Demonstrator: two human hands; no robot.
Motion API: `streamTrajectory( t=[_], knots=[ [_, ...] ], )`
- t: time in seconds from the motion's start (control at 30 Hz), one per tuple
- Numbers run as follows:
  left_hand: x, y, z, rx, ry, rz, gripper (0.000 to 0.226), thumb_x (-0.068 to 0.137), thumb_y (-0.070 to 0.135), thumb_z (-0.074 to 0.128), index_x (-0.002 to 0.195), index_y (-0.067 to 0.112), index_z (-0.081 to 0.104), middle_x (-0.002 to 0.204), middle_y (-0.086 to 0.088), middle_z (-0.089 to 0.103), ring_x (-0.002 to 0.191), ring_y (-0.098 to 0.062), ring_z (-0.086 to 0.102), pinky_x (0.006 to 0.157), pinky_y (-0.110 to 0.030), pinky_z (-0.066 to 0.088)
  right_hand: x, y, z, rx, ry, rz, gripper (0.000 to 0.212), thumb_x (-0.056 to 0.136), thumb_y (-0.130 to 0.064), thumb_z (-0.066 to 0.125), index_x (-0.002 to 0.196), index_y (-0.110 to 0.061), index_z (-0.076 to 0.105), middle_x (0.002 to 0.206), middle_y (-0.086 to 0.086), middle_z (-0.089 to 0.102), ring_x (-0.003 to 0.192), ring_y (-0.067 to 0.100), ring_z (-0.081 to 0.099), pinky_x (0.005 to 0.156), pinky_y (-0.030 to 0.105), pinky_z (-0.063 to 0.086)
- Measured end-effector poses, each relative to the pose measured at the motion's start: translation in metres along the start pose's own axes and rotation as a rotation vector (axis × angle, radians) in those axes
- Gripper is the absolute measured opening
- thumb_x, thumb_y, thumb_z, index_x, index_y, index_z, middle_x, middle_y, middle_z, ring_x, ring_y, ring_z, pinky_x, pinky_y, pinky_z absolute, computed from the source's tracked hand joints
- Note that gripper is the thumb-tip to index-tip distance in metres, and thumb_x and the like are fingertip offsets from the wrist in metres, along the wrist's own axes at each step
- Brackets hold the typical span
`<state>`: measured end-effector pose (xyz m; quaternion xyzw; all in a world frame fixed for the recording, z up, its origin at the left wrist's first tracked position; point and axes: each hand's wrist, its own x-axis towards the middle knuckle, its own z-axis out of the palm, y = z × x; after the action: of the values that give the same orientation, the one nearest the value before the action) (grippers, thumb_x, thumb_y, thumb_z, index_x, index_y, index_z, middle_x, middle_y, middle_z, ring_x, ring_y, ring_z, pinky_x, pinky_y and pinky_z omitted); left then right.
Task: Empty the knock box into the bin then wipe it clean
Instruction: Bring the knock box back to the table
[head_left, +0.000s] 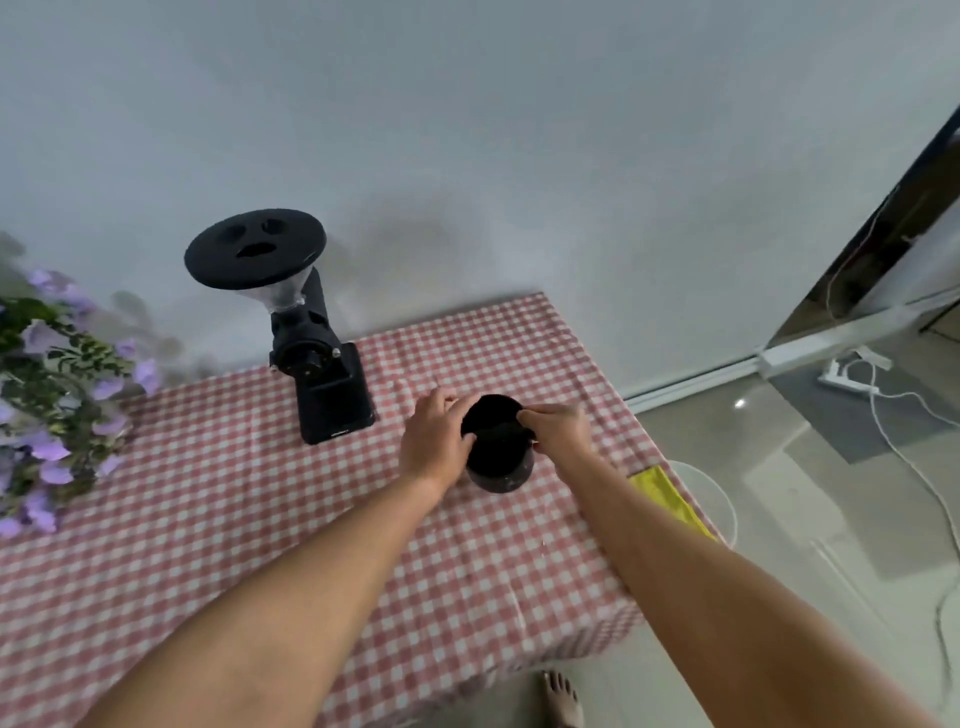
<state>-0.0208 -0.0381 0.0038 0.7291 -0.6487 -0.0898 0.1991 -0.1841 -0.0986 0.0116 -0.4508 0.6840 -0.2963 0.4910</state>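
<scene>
A round black knock box (497, 457) stands upright on the red-and-white checked tablecloth (260, 519), near the table's right side. My left hand (434, 439) wraps the box's left rim and wall. On the right rim, my right hand (558, 428) pinches the end of the bar that crosses the opening. The inside of the box is too dark to make out. A white round bin (711, 499) shows on the floor just past the table's right edge, partly hidden by the table. A yellow cloth (667, 499) lies at that edge.
A black coffee grinder (317, 364) with a wide hopper lid stands behind and left of the box. Purple artificial flowers (52, 395) fill the table's left side. A white cable (909, 457) and power strip lie on the tiled floor to the right. My bare foot (561, 699) is below the table's edge.
</scene>
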Motion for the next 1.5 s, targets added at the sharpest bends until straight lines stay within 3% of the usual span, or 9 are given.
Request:
streamTrajectory(
  t=[0.1,0.23,0.5,0.87,1.0,1.13,1.23,1.33,1.5],
  knots=[
    [-0.007,0.006,0.008,0.141,-0.041,0.238,0.048,0.086,0.022,0.076,0.132,0.017,0.065,0.121,-0.006,0.063,0.115,-0.028,0.053,0.098,-0.038,0.044,-0.009,0.016,-0.009,0.027,0.029,0.026,0.017,0.077,-0.021,0.078,0.093,-0.018,0.08,0.08,0.005,0.076,0.08,0.024,0.073,0.08,0.044,0.06],
    [-0.018,0.02,0.021,0.215,-0.157,0.331,0.047,0.094,0.034,0.065,0.138,0.019,0.059,0.13,-0.002,0.064,0.124,-0.024,0.052,0.103,-0.035,0.036,-0.018,0.03,-0.019,0.007,0.042,0.022,0.011,0.076,-0.022,0.076,0.085,-0.018,0.08,0.078,0.008,0.077,0.08,0.025,0.074,0.078,0.045,0.06],
    [-0.03,0.049,0.035,0.182,-0.275,0.242,0.043,0.098,0.023,0.059,0.141,0.016,0.055,0.127,-0.008,0.064,0.116,-0.03,0.06,0.092,-0.039,0.048,-0.022,0.049,-0.038,-0.049,0.012,0.002,0.019,0.074,-0.022,0.075,0.086,-0.009,0.08,0.066,0.003,0.068,0.063,0.016,0.063,0.064,0.036,0.055],
    [-0.035,0.084,0.039,0.192,-0.241,0.132,0.035,0.096,0.03,0.06,0.128,0.018,0.062,0.121,-0.005,0.064,0.112,-0.028,0.06,0.08,-0.04,0.051,-0.024,0.061,-0.074,0.123,-0.092,-0.09,0.007,0.084,-0.027,0.077,0.089,-0.023,0.079,0.085,0.002,0.077,0.081,0.022,0.074,0.076,0.041,0.062],
    [-0.036,0.084,0.038,0.071,-0.203,0.054,0.038,0.095,0.028,0.062,0.131,0.016,0.058,0.119,-0.005,0.063,0.108,-0.026,0.062,0.076,-0.036,0.053,-0.012,0.069,-0.092,0.23,0.016,-0.055,0.03,0.093,-0.032,0.065,0.087,-0.004,0.074,0.075,0.006,0.069,0.069,0.018,0.064,0.07,0.039,0.058],
    [-0.039,0.078,0.038,-0.009,-0.204,-0.039,0.041,0.096,0.023,0.061,0.135,0.011,0.054,0.132,-0.009,0.061,0.117,-0.028,0.061,0.086,-0.037,0.057,-0.001,0.095,-0.111,-0.046,0.138,-0.048,0.029,0.092,-0.024,0.057,0.099,-0.001,0.074,0.082,0.006,0.071,0.07,0.023,0.061,0.067,0.036,0.05],
    [-0.043,0.075,0.038,-0.049,-0.198,-0.096,0.042,0.097,0.019,0.059,0.137,0.008,0.051,0.135,-0.012,0.059,0.118,-0.029,0.061,0.088,-0.038,0.055,-0.004,0.116,-0.119,-0.382,0.089,-0.08,0.029,0.088,-0.019,0.058,0.111,-0.012,0.074,0.114,0.009,0.073,0.104,0.028,0.065,0.08,0.031,0.048],
    [-0.047,0.071,0.04,-0.116,-0.189,-0.147,0.041,0.098,0.019,0.058,0.137,0.008,0.05,0.135,-0.012,0.06,0.115,-0.029,0.062,0.089,-0.039,0.055,-0.01,0.137,-0.115,-0.685,-0.002,-0.142,0.046,0.09,-0.039,0.062,0.132,-0.021,0.061,0.14,0.009,0.056,0.127,0.028,0.051,0.102,0.039,0.043],
    [-0.055,0.066,0.045,-0.252,-0.16,-0.242,0.045,0.097,0.019,0.06,0.14,0.013,0.048,0.13,-0.011,0.065,0.113,-0.029,0.064,0.083,-0.03,0.051,-0.018,0.158,-0.1,-0.922,-0.068,-0.218,0.064,0.087,-0.056,0.06,0.142,-0.027,0.047,0.16,0.007,0.028,0.144,0.029,0.028,0.114,0.049,0.032]
  ],
)
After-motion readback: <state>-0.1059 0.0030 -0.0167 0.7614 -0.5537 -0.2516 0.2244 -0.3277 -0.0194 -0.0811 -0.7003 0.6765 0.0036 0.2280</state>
